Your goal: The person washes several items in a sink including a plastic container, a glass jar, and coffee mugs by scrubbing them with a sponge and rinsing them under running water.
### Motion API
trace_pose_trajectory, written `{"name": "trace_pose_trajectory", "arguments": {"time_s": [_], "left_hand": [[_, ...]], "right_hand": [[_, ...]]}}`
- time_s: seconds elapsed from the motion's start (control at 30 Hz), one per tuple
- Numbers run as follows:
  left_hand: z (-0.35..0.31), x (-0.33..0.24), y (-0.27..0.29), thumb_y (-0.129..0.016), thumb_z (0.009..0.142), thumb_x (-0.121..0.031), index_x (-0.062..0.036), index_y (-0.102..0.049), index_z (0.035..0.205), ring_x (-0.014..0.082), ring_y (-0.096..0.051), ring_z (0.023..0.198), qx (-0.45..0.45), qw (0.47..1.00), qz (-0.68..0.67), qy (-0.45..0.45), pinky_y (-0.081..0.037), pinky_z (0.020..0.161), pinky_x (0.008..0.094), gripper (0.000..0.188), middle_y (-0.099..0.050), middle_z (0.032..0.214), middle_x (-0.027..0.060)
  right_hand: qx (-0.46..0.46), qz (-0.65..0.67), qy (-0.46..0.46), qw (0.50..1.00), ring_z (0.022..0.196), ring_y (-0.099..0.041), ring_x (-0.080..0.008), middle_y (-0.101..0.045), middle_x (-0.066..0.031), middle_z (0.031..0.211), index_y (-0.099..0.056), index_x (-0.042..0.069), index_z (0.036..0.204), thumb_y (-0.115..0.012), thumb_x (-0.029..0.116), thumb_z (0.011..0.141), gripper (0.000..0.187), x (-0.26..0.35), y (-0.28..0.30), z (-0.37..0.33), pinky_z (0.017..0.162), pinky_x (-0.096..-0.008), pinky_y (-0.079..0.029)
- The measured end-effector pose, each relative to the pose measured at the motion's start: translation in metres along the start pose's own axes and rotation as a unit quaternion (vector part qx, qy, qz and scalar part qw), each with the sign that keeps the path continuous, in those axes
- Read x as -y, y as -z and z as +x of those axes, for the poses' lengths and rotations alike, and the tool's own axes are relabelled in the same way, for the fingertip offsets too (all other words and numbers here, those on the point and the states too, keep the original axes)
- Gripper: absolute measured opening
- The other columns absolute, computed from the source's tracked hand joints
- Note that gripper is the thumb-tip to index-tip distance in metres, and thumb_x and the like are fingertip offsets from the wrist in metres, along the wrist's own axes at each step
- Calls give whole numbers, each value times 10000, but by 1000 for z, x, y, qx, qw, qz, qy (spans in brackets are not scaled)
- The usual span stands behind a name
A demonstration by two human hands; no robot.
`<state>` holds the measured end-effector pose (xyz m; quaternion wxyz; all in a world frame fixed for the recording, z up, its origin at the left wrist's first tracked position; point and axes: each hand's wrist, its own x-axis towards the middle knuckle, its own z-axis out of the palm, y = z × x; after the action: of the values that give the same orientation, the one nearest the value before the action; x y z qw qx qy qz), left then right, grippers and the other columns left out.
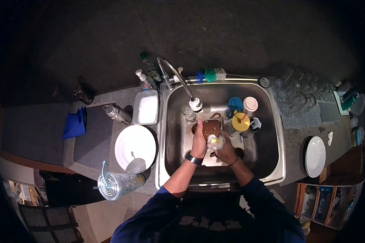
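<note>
My left hand (199,139) lies along the nine o'clock side of the brown mug (211,127), low in the middle of the sink (273,162); its fingers are partly hidden, so I can't tell how firmly they wrap it. My right hand (227,153), at about five o'clock from the mug, is closed around a frothy yellow-and-white sponge (215,141) near the mug's lower edge. To scrub well, I'd brace the mug with my left palm, since suds likely make it slippery, and work the sponge in short, overlapping strokes. I'd keep my elbows tucked and strokes small: the clear glass (188,114) stands near at ten o'clock, and the yellow-lidded cup (241,122) near three o'clock could get knocked.
</note>
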<state>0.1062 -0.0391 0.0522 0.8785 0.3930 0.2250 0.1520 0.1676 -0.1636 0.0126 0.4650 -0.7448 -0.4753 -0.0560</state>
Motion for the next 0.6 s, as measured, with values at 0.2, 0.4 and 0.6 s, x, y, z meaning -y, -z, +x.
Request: {"name": "trace_pose_trajectory", "arguments": {"time_s": [0.2, 0.4, 0.6], "left_hand": [[-2, 15, -1, -349, 1032, -356, 7, -470, 1253, 238, -534, 1086, -29, 938, 245, -242, -407, 955, 357, 442, -548, 1182, 142], [-6, 11, -12, -505, 984, -256, 29, -544, 1133, 273, -581, 1035, -59, 788, 432, -436, -445, 916, 391, 323, -585, 1103, 194], [1, 7, -1, -504, 974, -418, -30, -571, 1150, 223, -645, 941, -41, 993, 112, -14, -522, 826, 355, 432, -655, 1037, 111]], "right_hand": [[-111, 385, -279, 873, 694, -629, -145, -675, -61, 788, -648, -3, 996, -634, 241, 906, 260, 18, -2, 40, 619, -312, -489], [-144, 230, -304, 913, 696, -650, -286, -669, -170, 763, -650, -19, 879, -586, 305, 936, 335, 5, -16, 19, 619, -388, -492], [3, -67, 42, 997, 816, -647, -351, -659, -147, 840, -606, -24, 1041, -710, 272, 802, 393, 1, 11, 23, 767, -451, -516]]}}
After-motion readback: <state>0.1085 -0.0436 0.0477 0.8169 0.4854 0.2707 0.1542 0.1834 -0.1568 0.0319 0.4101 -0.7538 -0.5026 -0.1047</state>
